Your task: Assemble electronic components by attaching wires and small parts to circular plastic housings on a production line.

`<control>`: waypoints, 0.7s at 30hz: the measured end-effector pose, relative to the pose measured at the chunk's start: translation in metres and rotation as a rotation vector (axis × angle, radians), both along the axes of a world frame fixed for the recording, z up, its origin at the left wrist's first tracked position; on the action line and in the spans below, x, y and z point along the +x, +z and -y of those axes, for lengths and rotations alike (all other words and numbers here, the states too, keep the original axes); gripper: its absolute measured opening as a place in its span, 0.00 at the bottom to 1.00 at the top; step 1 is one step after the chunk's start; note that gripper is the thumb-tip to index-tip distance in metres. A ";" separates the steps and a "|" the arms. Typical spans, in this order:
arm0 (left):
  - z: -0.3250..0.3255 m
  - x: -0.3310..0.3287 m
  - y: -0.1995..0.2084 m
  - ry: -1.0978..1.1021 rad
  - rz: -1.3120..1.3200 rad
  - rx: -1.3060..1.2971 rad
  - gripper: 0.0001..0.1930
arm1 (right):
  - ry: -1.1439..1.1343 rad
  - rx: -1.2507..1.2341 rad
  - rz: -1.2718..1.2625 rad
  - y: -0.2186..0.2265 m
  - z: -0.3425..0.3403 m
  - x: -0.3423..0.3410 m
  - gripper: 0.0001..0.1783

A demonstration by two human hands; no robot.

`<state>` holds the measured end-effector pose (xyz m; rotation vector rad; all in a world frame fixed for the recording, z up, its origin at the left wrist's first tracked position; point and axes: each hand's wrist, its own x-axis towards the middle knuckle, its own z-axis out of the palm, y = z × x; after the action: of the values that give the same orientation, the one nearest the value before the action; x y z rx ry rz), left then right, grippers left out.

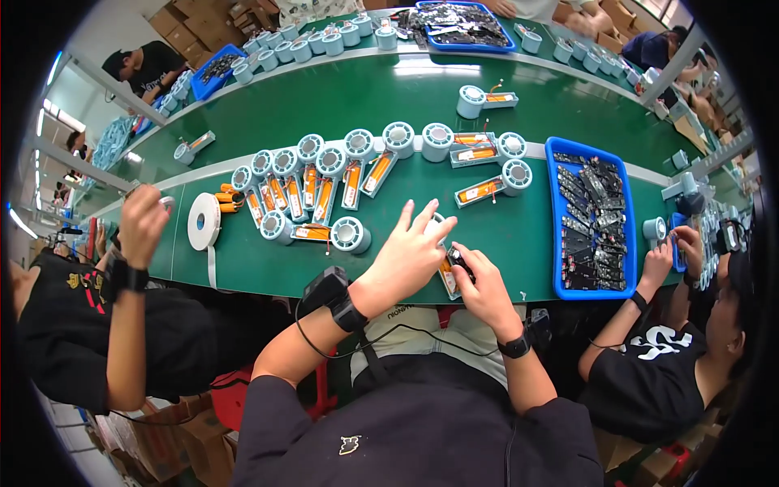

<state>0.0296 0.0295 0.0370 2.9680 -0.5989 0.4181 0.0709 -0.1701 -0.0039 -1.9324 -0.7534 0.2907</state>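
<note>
My left hand lies over a light-blue handheld fan at the table's near edge, fingers spread around its round head, which is mostly hidden. Below that hand, the fan's open handle shows a strip of orange. In my right hand, thumb and fingers close on a small black part, apparently a circuit board, right against the handle. Farther off stand several similar fans with orange batteries in their open handles. Right of my hands, a blue tray holds many black circuit boards.
A white tape roll and orange batteries lie at the left. Beyond a metal rail runs a green belt carrying a few fans. Co-workers sit close on both sides; one's raised hand is at the left, another's hands at the right.
</note>
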 end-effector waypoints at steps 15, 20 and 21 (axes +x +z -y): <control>0.066 0.032 -0.032 0.360 -0.246 0.097 0.12 | 0.001 0.112 -0.046 -0.036 0.017 0.004 0.11; 0.059 0.039 -0.033 0.363 -0.262 0.076 0.11 | 0.014 0.109 -0.065 -0.037 0.012 0.006 0.12; 0.059 0.040 -0.033 0.368 -0.284 0.076 0.11 | 0.021 0.114 -0.063 -0.034 0.013 0.008 0.12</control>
<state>0.0699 -0.0296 0.0042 3.1267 -0.0402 -0.0104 0.0788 -0.1827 -0.0380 -1.8010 -0.7335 0.3132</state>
